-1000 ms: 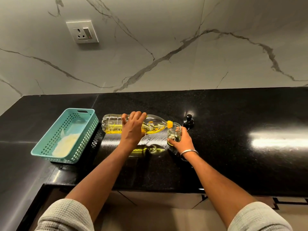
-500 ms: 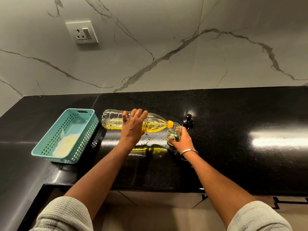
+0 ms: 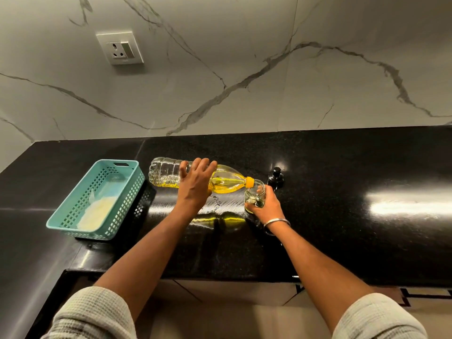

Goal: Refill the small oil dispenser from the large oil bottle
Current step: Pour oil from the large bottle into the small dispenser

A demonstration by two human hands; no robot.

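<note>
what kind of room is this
Most likely a home kitchen: a polished black stone countertop, a white marble-look wall with a white wall socket, and a clear plastic bottle of yellow oil.

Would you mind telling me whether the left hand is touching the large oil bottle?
Touching: the head view shows the left hand wrapped over the tilted large oil bottle.

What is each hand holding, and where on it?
The left hand holds the large oil bottle around its middle, tipped sideways. The right hand holds the small glass dispenser around its lower body, under the bottle's yellow neck.
</note>
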